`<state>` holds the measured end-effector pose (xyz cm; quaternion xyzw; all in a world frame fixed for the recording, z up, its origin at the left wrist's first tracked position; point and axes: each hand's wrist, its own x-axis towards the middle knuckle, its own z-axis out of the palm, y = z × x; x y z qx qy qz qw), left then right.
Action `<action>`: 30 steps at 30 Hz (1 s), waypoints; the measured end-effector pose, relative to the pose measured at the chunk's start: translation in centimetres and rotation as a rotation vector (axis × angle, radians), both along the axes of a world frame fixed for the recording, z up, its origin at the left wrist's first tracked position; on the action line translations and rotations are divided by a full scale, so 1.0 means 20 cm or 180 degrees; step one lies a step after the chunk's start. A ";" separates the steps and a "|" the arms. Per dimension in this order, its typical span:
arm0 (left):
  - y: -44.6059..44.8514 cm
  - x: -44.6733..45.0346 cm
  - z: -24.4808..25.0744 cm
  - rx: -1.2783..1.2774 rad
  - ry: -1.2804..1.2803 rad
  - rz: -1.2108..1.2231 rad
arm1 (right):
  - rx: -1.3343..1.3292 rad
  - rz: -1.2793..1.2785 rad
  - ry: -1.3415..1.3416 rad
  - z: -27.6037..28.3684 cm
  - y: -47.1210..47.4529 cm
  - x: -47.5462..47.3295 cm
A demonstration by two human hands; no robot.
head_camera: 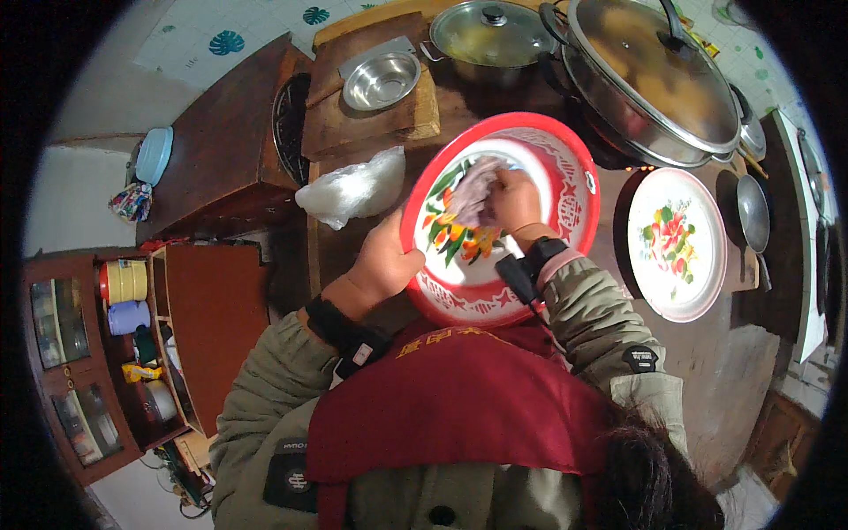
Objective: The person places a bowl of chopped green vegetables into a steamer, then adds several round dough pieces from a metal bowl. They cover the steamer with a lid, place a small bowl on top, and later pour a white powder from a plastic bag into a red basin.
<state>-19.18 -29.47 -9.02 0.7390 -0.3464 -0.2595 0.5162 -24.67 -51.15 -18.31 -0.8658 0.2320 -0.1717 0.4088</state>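
Note:
A red-rimmed enamel basin (440, 297) with printed flowers inside is tilted in front of my apron. My left hand (384, 262) grips its left rim, the thumb lying over the edge. Inside the basin, my right hand (518, 201) is closed on a crumpled greyish-mauve cloth (474, 192) and presses it against the white inner surface. Some of the right fingers are hidden behind the hand. To the right stands a white enamel plate (646, 265) with a floral print, apart from both hands.
A crumpled clear plastic bag (358, 189) lies left of the basin. Behind it, a steel bowl (382, 81) and a cleaver (354, 63) rest on a wooden chopping board (414, 122). A lidded pot (493, 40) and a large lidded pan (652, 79) stand at the back; a ladle (753, 215) lies at right.

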 end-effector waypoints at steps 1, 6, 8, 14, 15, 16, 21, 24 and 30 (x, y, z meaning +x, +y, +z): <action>0.00 0.00 -0.01 0.0000 0.0228 0.0048 | 0.0570 -0.0429 0.0407 0.00 -0.05 0.00; 0.00 0.00 -0.03 0.0127 0.0150 0.0008 | -0.0530 0.0719 -0.0217 -0.06 0.24 -0.03; 0.00 0.00 -0.02 0.0034 0.0187 -0.0017 | -0.0656 0.1510 -0.0258 -0.06 0.36 -0.06; 0.01 -0.01 -0.02 0.0271 0.0032 0.0114 | -0.0771 0.1415 -0.0680 0.06 0.21 0.10; 0.01 -0.01 -0.02 0.0151 0.0108 0.0060 | -0.0810 0.1366 -0.0605 0.07 0.15 0.11; 0.01 -0.02 -0.03 0.0015 0.0166 0.0013 | -0.1118 0.0926 -0.0333 0.07 0.09 0.14; -0.01 -0.03 -0.03 0.0169 -0.0109 -0.0018 | -0.1317 0.0322 0.1299 -0.08 -0.23 -0.09; -0.02 -0.03 0.00 0.0013 0.0189 0.0054 | -0.1131 0.0547 0.2225 -0.23 -0.12 -0.24; -0.04 -0.04 0.03 0.0245 0.0295 0.0141 | 0.0837 0.1845 0.1487 -0.23 0.25 -0.34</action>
